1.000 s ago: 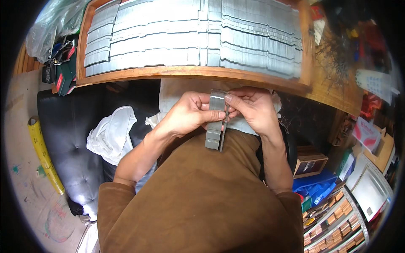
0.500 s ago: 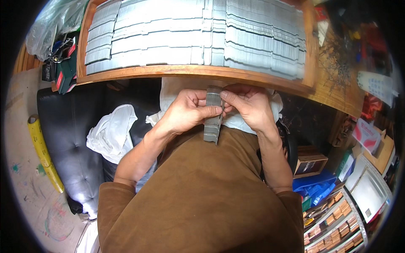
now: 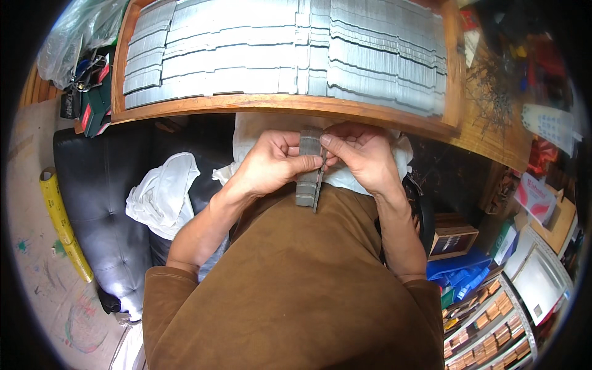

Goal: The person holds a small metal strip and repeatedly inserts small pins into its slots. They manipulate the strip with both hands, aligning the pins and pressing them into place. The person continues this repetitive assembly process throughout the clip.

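In front of my lap I hold a stack of thin grey metal strips (image 3: pixel 306 191) with stepped edges, upright lengthwise. My left hand (image 3: pixel 275 159) is closed round its left side, thumb laid across the front. At the right edge of the stack my right hand (image 3: pixel 362 153) pinches with thumb and fingers. A narrow dark strip (image 3: pixel 318 194) stands slightly apart along that edge, its lower end below the stack's. My right fingertips are partly hidden behind the stack. Just beyond my hands, a shallow wooden tray (image 3: pixel 277 103) is filled with rows of similar grey metal strips (image 3: pixel 246 58).
A black padded seat (image 3: pixel 105 203) is at the left with a crumpled white cloth (image 3: pixel 163 194) on it. Thin dark scraps litter the wooden tabletop (image 3: pixel 509 139) right of the tray. A small wooden box (image 3: pixel 453 237) and blue plastic (image 3: pixel 459 271) lie at the lower right.
The dark strip at the stack's right edge now stands more apart from the rest. The stack and my fingers have shifted very slightly left; both hands keep their grip.
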`<move>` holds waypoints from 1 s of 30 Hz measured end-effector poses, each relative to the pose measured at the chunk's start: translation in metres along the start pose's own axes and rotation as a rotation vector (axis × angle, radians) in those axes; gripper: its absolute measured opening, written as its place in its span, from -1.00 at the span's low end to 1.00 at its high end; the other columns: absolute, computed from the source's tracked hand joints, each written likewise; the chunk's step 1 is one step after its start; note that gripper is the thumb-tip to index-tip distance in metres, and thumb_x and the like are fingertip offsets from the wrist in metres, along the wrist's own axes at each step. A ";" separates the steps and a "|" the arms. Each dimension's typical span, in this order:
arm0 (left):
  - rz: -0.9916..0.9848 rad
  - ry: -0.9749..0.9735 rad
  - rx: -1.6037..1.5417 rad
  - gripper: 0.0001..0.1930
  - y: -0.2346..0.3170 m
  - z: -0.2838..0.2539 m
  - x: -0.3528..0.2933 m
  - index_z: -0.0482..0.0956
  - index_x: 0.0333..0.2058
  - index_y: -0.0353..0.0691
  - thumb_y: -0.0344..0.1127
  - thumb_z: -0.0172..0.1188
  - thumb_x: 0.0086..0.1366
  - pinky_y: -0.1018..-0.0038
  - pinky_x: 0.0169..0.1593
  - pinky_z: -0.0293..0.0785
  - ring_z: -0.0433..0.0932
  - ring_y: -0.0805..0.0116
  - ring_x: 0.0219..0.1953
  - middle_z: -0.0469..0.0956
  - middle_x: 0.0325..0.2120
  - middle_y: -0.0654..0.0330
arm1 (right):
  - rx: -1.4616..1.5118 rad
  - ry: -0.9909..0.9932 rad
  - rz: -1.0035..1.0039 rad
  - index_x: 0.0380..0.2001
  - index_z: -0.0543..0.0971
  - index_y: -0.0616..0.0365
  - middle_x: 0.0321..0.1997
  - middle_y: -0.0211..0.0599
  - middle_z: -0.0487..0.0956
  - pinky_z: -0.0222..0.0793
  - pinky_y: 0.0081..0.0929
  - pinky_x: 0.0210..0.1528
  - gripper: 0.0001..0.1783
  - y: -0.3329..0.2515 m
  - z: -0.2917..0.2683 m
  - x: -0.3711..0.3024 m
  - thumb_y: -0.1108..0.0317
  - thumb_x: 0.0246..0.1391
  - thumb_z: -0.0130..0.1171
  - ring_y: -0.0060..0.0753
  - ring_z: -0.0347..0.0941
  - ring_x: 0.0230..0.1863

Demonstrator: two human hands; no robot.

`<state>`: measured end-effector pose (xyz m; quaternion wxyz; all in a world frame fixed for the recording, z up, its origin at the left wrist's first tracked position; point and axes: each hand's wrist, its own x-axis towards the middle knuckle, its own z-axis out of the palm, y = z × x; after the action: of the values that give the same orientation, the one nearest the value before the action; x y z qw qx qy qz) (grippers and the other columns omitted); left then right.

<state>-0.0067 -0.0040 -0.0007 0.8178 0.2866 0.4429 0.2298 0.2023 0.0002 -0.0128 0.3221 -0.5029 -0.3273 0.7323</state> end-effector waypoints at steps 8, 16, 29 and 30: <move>0.013 -0.022 -0.044 -0.74 -0.001 0.001 -0.001 0.63 0.02 -0.43 -0.52 0.26 0.38 0.49 0.02 0.67 0.71 0.37 -0.09 0.73 -0.13 0.06 | 0.019 -0.022 0.003 -0.17 0.61 0.37 -0.38 -0.26 0.65 0.54 -0.57 -0.32 -0.79 0.001 -0.001 0.000 0.42 0.26 0.33 -0.51 0.58 -0.42; -0.009 -0.020 -0.045 -0.74 -0.001 -0.001 0.000 0.64 0.02 -0.43 -0.51 0.27 0.39 0.47 0.01 0.66 0.71 0.37 -0.10 0.73 -0.14 0.07 | -0.002 -0.001 -0.009 -0.20 0.62 0.36 -0.40 -0.28 0.65 0.53 -0.57 -0.33 -0.84 -0.001 0.001 0.000 0.45 0.26 0.31 -0.52 0.57 -0.43; -0.070 0.105 -0.081 -0.78 0.005 0.001 -0.002 0.63 -0.10 -0.41 -0.44 0.36 0.33 0.46 -0.16 0.67 0.76 0.28 -0.27 0.74 -0.24 0.01 | -0.043 0.087 -0.021 -0.27 0.64 0.35 -0.43 -0.33 0.63 0.49 -0.60 -0.37 -0.89 -0.028 -0.017 -0.047 0.48 0.24 0.29 -0.59 0.55 -0.45; -0.068 0.115 -0.061 -0.78 0.006 -0.001 -0.003 0.64 -0.11 -0.38 -0.42 0.37 0.32 0.50 -0.23 0.64 0.76 0.27 -0.28 0.74 -0.26 0.02 | -0.025 0.072 -0.036 -0.27 0.66 0.34 -0.38 -0.35 0.66 0.47 -0.67 -0.37 -0.89 -0.043 -0.025 -0.061 0.48 0.22 0.30 -0.66 0.53 -0.45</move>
<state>-0.0101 -0.0015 0.0047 0.8067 0.2325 0.4916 0.2314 0.2498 -0.0200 0.0463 0.3403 -0.5270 -0.3335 0.7037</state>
